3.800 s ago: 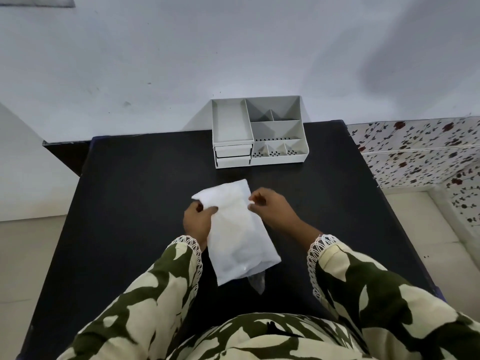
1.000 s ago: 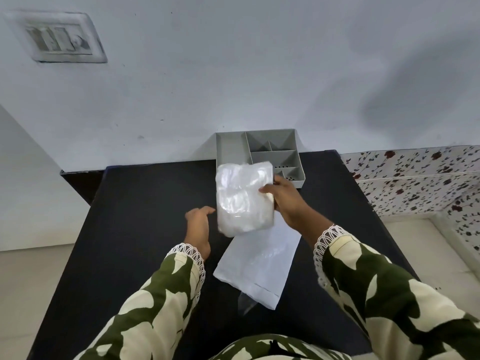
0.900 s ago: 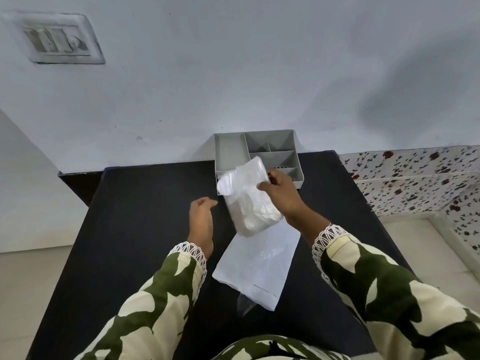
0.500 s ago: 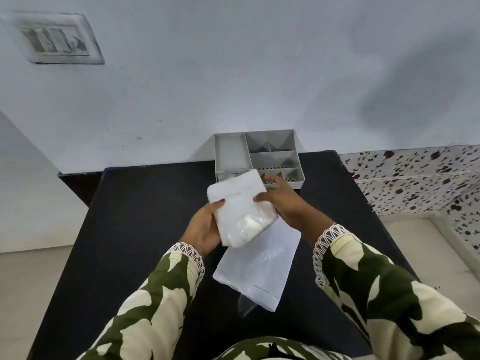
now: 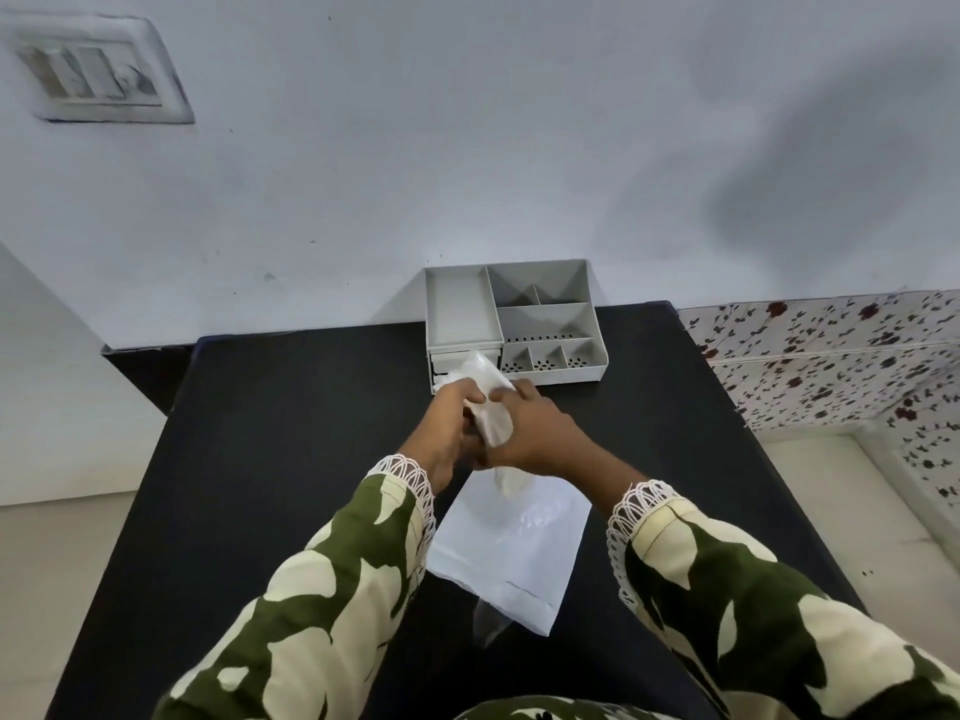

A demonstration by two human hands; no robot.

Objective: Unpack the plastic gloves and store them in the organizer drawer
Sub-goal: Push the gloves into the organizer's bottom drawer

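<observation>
Translucent white bundle of plastic gloves (image 5: 485, 407), held flat half a second ago, now squeezed narrow between both hands, left hand (image 5: 448, 427) and right hand (image 5: 530, 431) closed on it, just before grey plastic organizer (image 5: 545, 319). Empty white paper packet (image 5: 511, 558) left on black surface (image 5: 270, 459). Drawer insertion judged next.

Black table (image 5: 270, 459), grey organizer (image 5: 545, 324) at its far edge, flat white packet (image 5: 511, 558) near the front
</observation>
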